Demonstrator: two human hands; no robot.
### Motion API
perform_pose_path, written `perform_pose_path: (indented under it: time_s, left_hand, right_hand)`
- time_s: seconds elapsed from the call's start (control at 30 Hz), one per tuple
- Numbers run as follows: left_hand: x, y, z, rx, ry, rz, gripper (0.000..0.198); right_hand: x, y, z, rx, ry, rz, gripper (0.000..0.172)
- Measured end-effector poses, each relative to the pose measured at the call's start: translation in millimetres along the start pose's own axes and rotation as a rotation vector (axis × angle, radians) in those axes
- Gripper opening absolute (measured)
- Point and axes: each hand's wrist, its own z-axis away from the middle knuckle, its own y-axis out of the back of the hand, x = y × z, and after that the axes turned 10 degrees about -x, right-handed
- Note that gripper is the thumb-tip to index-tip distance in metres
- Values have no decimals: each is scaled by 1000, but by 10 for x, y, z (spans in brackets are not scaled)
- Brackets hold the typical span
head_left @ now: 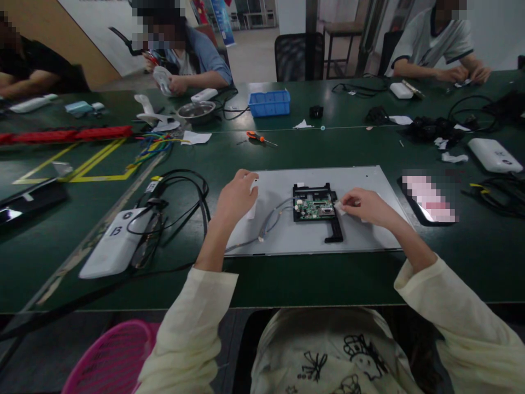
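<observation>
A flat grey-white panel (279, 241) lies on the table in front of me. On it sits a black plastic bracket (334, 232) with a green circuit board (314, 208) inside. Thin grey wires (266, 221) run leftward from the board across the panel. My left hand (239, 197) is over the panel's far left corner, thumb and forefinger bent and apart. Close below it is a white strip (251, 209). To the right of the board, my right hand (367, 207) pinches a small whitish piece (339, 207) against or near the bracket's edge; its exact kind is unclear.
Left of the panel lie a white power bank (117, 243) and black cables (200, 189). A phone (429, 200) is at the right. Beyond are an orange screwdriver (256, 137), a blue basket (269, 104) and a metal bowl (197, 112). Several people sit across the table.
</observation>
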Motion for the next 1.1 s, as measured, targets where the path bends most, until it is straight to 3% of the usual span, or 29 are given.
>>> perform_pose_path:
  time_s: [0.1,0.33,0.43,0.57,0.63,0.7,0.83,0.97,1.1]
  left_hand:
    - [32,4,-3,11,-2,-7,31]
    - [70,-4,2,41,-45,7,29]
    - [82,-6,0,38,-48,7,28]
    - [114,-6,-9,3,-40,-10,30]
    - [127,-8,-10,-5,-42,-16,30]
    - [125,-19,-9,-11,-57,-14,31]
    - [96,-87,-32,-1,-110,13,30]
    - [151,-184,-150,35,-194,120,25]
    - [370,-159,-379,33,-294,152,22]
  right_hand:
    - [95,85,15,72,-75,14,15]
    - [416,246,102,213,-244,289,23]
    - [447,226,89,291,-200,325,31]
    - [228,120,8,349,15,250,32]
    - [59,40,-25,287,126,214,34]
    - [-87,-44,-39,147,225,208,40]
    - [-216,-173,-33,-52,281,212,47]
    - [-204,-220,-37,-93,281,215,48]
    - [-193,-222,-48,-90,281,231,49]
